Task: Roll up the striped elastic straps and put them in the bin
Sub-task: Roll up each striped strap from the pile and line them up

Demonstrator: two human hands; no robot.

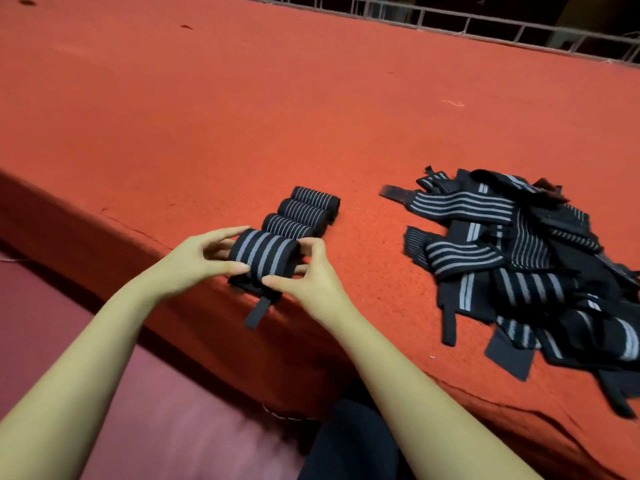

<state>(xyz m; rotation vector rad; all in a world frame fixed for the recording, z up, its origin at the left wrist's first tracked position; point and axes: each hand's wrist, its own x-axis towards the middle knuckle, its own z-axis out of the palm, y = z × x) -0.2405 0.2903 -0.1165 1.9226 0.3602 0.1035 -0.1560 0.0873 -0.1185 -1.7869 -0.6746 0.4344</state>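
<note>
**A:** Head view. Why do both hands meet at the table's near edge?

**B:** The left hand (197,259) and right hand (304,271) pinch the two ends of a strap (265,254), wound into a thick roll, fingers clenched on it; working at the edge lets its loose tab (256,311) hang free.

**A:** Materials?

**B:** Ribbed black elastic with grey stripes, on coarse red felt (311,98). Three finished rolls (299,213) lie just behind in a row, probably staged for binning; the unrolled pile (519,265) lies well apart to the right. No bin shows.
</note>
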